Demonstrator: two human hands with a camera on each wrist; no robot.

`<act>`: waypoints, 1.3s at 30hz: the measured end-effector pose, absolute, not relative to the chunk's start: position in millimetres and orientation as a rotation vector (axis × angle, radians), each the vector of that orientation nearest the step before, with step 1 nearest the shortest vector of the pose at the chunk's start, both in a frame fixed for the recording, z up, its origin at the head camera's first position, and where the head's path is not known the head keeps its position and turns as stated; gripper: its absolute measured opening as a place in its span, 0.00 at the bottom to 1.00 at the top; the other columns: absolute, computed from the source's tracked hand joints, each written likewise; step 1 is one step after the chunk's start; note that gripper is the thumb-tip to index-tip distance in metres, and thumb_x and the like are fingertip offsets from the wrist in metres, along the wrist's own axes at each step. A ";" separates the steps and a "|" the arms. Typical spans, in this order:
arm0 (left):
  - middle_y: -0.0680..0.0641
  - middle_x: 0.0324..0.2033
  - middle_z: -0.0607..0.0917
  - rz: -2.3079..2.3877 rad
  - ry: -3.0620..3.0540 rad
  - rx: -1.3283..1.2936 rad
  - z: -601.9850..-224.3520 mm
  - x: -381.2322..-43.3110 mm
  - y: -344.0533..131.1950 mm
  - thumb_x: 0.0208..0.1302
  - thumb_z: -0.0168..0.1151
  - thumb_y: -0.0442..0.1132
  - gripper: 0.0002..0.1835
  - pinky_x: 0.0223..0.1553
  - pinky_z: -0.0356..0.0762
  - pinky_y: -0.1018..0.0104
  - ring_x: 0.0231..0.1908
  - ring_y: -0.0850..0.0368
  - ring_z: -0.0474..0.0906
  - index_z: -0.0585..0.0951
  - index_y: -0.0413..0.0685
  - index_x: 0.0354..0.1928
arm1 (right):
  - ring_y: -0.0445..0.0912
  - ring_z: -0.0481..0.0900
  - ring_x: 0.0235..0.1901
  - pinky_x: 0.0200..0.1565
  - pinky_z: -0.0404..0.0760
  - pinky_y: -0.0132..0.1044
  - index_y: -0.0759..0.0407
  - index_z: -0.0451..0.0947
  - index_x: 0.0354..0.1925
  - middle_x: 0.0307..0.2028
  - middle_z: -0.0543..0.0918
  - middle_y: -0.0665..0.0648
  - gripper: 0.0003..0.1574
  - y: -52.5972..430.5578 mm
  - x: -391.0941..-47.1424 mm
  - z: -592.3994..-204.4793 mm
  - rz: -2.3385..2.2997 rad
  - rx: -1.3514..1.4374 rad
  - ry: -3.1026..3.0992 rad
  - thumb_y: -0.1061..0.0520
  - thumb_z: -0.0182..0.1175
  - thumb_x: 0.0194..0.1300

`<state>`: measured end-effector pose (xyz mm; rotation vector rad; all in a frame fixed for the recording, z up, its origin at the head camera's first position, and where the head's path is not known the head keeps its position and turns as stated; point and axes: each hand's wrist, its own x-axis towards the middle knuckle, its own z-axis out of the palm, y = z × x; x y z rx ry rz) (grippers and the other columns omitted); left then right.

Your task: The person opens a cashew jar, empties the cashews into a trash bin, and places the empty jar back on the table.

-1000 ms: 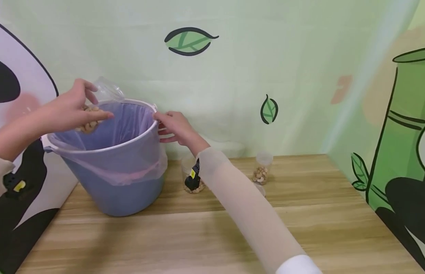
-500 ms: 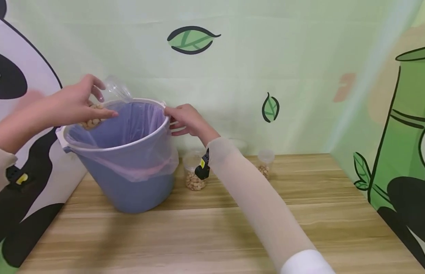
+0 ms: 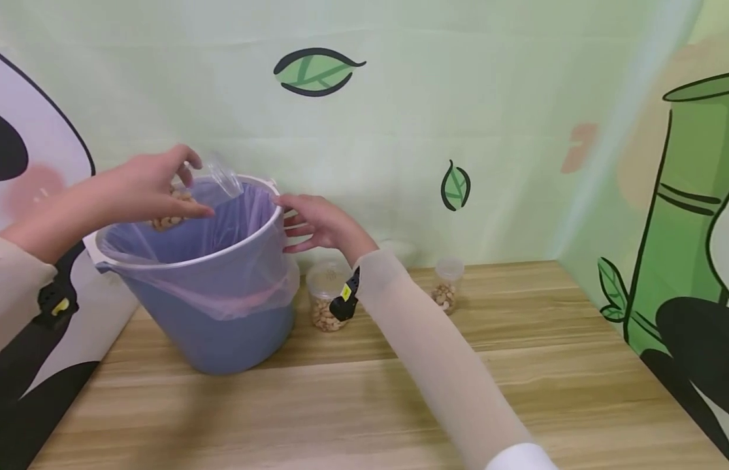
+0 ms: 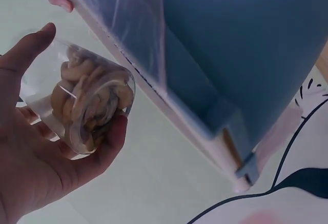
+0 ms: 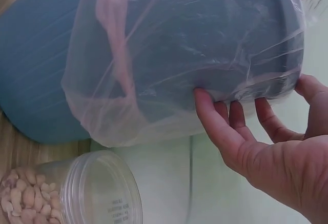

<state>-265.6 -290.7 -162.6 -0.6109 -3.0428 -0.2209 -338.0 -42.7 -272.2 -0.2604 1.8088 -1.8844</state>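
My left hand (image 3: 144,189) holds a clear plastic jar (image 4: 89,93) on its side, fingers around its base. Cashews (image 4: 77,90) lie inside, toward the base. The jar's mouth tips down over the opening of a blue trash bin (image 3: 223,333) with a white rim. A thin translucent purple bag (image 5: 169,80) lines the bin and folds over its outside. On the bin's right side my right hand (image 3: 320,222) grips the rim, thumb at the top edge and fingers against the bagged outer wall. The bin leans toward the left.
To the right of the bin stands a lidded clear jar of peanuts (image 3: 326,307), partly behind my right wrist. A smaller jar of nuts (image 3: 447,287) stands farther right near the back wall. Both are on the wooden table (image 3: 341,405). A printed panda backdrop is at the left.
My left hand has carried the jar right and slightly down, farther over the bin, its mouth tipping more downward. My right hand stays at the rim.
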 end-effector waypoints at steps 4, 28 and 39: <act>0.27 0.58 0.75 -0.059 -3.044 -0.612 -161.7 -266.3 -287.4 0.60 0.73 0.54 0.46 0.42 0.79 0.42 0.41 0.40 0.83 0.60 0.36 0.69 | 0.61 0.78 0.59 0.48 0.85 0.55 0.61 0.71 0.63 0.63 0.75 0.68 0.31 -42.6 -334.4 -273.1 -1.888 -0.251 1.826 0.43 0.59 0.73; 0.30 0.53 0.76 0.482 -2.938 -0.641 -139.4 -273.5 -291.3 0.55 0.77 0.53 0.47 0.32 0.79 0.35 0.47 0.30 0.78 0.63 0.41 0.69 | 0.58 0.81 0.54 0.48 0.85 0.56 0.57 0.70 0.59 0.55 0.78 0.63 0.27 -42.4 -324.1 -272.3 -1.916 -0.237 1.880 0.41 0.58 0.74; 0.30 0.54 0.75 0.582 -2.923 -0.675 -131.9 -281.5 -289.7 0.54 0.78 0.51 0.48 0.38 0.77 0.31 0.50 0.29 0.75 0.62 0.40 0.70 | 0.59 0.81 0.55 0.48 0.85 0.56 0.57 0.71 0.58 0.56 0.78 0.63 0.26 -37.4 -324.8 -273.1 -1.937 -0.206 1.874 0.42 0.58 0.74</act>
